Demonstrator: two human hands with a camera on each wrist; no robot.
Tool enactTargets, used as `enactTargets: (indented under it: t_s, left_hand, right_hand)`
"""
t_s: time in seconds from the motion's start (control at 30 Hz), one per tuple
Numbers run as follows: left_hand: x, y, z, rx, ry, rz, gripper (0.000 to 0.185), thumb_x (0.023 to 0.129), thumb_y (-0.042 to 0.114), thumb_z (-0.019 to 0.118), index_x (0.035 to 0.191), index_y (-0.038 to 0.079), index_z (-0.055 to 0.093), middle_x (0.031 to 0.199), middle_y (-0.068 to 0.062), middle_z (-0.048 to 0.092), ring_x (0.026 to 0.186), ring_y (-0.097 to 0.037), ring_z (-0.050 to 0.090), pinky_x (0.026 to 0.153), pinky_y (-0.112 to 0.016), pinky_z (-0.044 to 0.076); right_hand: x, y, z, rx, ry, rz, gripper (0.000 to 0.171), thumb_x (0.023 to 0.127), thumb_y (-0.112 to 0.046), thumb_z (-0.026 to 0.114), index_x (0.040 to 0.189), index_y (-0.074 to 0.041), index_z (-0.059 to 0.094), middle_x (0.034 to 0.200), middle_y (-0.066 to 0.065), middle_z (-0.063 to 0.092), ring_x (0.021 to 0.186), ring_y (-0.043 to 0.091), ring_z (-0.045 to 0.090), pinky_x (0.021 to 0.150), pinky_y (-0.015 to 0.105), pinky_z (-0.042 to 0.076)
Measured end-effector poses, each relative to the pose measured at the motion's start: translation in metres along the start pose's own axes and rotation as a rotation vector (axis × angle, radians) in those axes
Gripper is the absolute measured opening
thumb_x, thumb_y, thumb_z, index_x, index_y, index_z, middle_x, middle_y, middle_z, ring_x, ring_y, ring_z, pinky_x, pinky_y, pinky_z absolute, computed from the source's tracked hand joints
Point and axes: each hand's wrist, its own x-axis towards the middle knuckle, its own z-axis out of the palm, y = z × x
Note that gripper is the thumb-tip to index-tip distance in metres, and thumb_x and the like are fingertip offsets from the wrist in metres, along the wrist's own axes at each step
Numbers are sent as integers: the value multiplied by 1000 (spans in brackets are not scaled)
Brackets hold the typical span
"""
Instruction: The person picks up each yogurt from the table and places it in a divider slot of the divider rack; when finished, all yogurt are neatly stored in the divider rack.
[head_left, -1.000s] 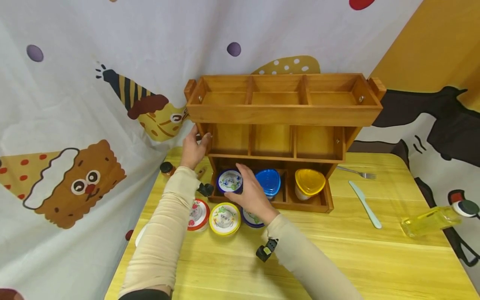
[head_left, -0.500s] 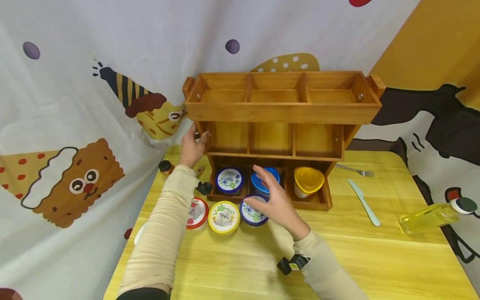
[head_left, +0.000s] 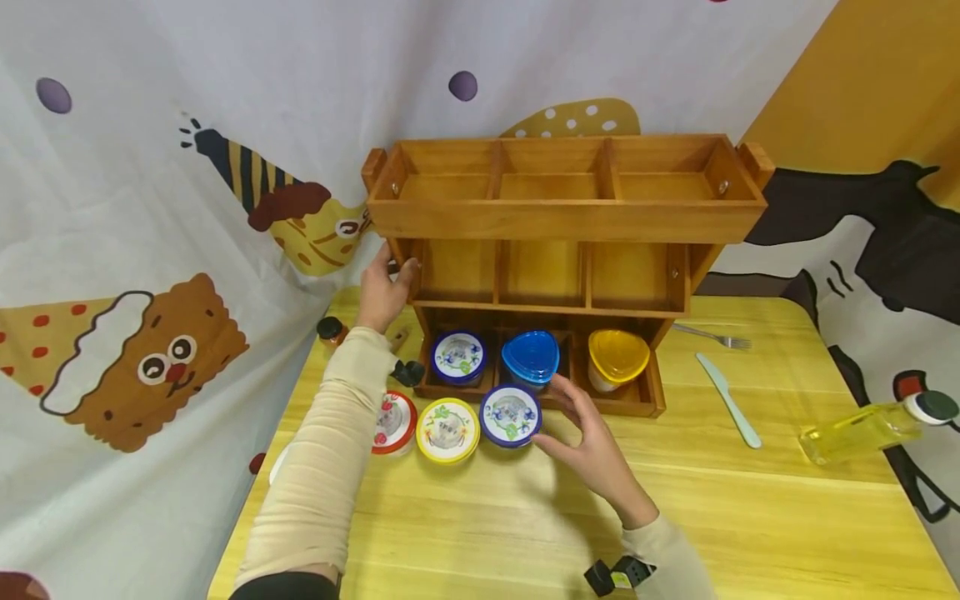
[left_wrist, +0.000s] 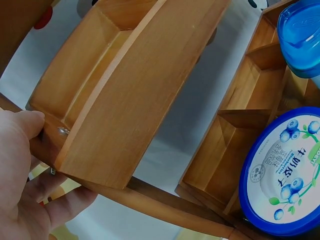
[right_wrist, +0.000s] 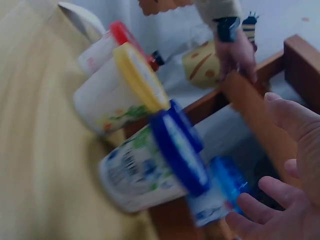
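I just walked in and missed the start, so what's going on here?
A person's left hand grips the left side of a three-tier wooden rack. The right hand is open beside a blueberry tub, not holding it. That tub stands on the table in front of the rack, in a row with a yellow-lidded tub and a red-lidded tub. The bottom tier holds a second blueberry tub, a blue-lidded cup and a yellow-lidded cup.

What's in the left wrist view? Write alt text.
A left hand grips one side of a tiered brown wooden rack. At frame right, a round, blue-rimmed white lid printed with blueberries appears below a blue plastic lid.
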Motion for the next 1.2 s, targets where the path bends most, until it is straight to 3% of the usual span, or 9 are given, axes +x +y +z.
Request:
enactTargets:
  t_s: [0.2, 0.5, 0.77, 0.97, 1.2]
  left_hand:
    - [2, 0, 0, 13, 7, 1, 32, 100, 20, 56, 129, 7, 55, 130, -18, 62, 113, -36, 64, 93, -48, 54]
    - [2, -2, 2, 10, 12, 9, 28, 100, 18, 57, 124, 5, 56, 126, -19, 63, 112, -37, 64, 92, -48, 55]
    - [1, -2, 2, 11, 4, 0, 31, 100, 19, 56, 128, 6, 55, 128, -18, 62, 113, -36, 64, 92, -48, 55]
    - [1, -2, 2, 25, -1, -17, 33, 101, 21, 55, 131, 7, 54, 131, -17, 62, 114, -36, 64, 92, -48, 55]
    - [0, -2, 2, 26, 0, -19, 34, 101, 21, 55, 132, 8, 53, 132, -17, 61, 115, -36, 63, 93, -48, 55]
  right_hand:
    - [-12, 34, 10, 37, 12, 71, 86, 84, -17, 80, 153, -7, 30, 153, 20, 37, 136, 45, 42, 109, 60, 37]
    - [-10, 64, 34, 114, -2, 107, 94, 80, -7, 81, 155, -7, 23, 155, 17, 36, 137, 44, 43, 113, 59, 32]
    - [-1, 68, 51, 184, -16, 208, 104, 79, -3, 81, 158, -8, 13, 159, 22, 24, 141, 46, 35, 118, 58, 24]
    - [4, 66, 57, 141, -21, 238, 109, 78, -18, 85, 158, -17, 12, 162, 15, 22, 148, 35, 28, 120, 47, 23]
    - [7, 66, 62, 102, -20, 257, 112, 74, -27, 88, 158, -21, 13, 161, 13, 24, 148, 34, 28, 121, 53, 20]
